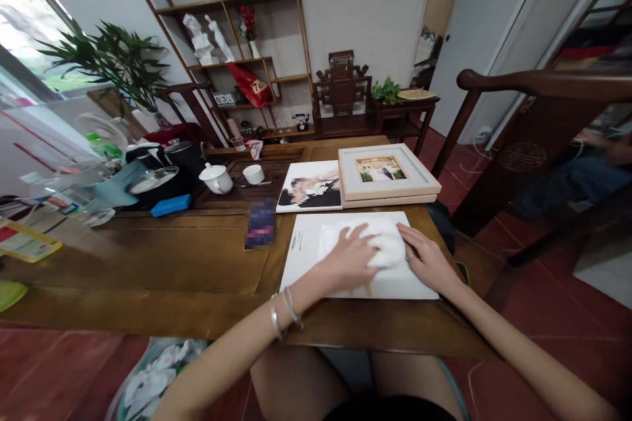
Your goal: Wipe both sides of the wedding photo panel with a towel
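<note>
- white wad [390,250], soft and crumpled: found on the white board [303,276], toward the board's right half, directly under the left hand's fingertips and thumb. its edges are partly lost, white on white.
- long axis: judged to run left to right, roughly with the board's longer side and the near edge of the wooden table [197,250]; not certain, as the outline is blurred.
- nearer hand: the left hand [350,256], laid over the wad from the left. the wad's right end is met by the right hand [425,258], so that the wad is bracketed between the two.
- left fingers: spread apart, slightly bent, palm down; the wad is touched from above, and no pinch on it is seen. two bracelets [275,322] are worn at this wrist.
- right fingers: kept close together, placed across the board's right edge and at the wad's side. whether anything is gripped there could not be made out.
- tan strips [360,291]: seen on the board, just below the left palm.
- beyond the board: a framed picture [381,170] is set at the far right, with an unframed print [316,194] just beside it; a dark flat object [260,223], pixelated, is laid to the board's left.
</note>
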The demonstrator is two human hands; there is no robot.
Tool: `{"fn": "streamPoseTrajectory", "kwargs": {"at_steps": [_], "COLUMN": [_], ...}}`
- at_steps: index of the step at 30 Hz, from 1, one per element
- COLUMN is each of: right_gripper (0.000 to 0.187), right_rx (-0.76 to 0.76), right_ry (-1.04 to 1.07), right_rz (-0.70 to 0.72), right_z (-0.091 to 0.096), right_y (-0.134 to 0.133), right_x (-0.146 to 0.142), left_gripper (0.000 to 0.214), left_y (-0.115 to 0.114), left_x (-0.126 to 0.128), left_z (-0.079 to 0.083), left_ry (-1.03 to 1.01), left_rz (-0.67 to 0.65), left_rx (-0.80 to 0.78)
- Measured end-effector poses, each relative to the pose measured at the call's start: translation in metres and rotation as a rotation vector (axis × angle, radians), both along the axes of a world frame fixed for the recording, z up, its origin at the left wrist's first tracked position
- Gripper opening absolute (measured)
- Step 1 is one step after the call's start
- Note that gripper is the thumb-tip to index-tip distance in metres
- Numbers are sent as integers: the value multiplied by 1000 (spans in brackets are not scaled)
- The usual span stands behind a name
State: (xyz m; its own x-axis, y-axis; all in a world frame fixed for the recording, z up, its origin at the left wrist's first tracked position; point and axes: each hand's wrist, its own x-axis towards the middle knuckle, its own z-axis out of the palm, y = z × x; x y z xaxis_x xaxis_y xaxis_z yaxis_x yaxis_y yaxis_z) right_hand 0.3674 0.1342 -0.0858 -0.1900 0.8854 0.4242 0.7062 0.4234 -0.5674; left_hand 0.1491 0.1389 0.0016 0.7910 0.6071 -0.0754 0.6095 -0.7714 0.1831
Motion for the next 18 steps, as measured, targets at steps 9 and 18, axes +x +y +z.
{"fn": "streamPoseTrajectory", "kwargs": {"at_steps": [9,18], "right_gripper": [37,38], "right_rx": [14,23], "right_ry": [-34,4], "right_rz": [-6,-6], "right_z": [5,-2], "right_y": [-3,0], "right_x": [-1,0], "left_gripper": [52,34], "left_y": [63,32], "left_x": [49,22], "left_z": [4,-8], "left_ry": [-164,42], "left_rz": [52,86], "left_rx": [-188,275]}}
